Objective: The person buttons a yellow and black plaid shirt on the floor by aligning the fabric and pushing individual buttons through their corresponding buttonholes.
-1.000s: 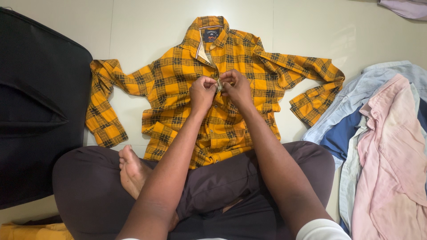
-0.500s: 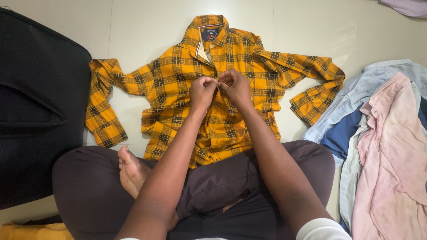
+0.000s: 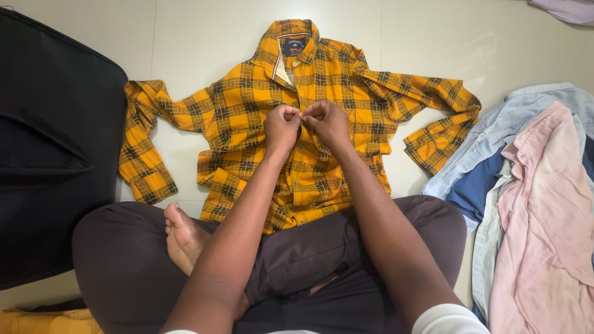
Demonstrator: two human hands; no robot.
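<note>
Pinching together at the front placket of the yellow-and-black plaid flannel shirt (image 3: 247, 111), the left hand (image 3: 281, 127) and right hand (image 3: 327, 122) grip its fabric.

Floor (image 3: 198, 37) is pale cream tile, glossy, with thin grout lines running up and across. Soft light glare on the tiles toward the upper right. Large black soft case (image 3: 49, 142) fills the left side, lying on the floor. Pile of clothes (image 3: 532, 204) on the right: pink on top, light blue and navy under it. Edge of a lilac cloth (image 3: 566, 9) at the top right corner. Bit of yellow fabric (image 3: 43, 321) at the bottom left. No walls or windows in view.
</note>
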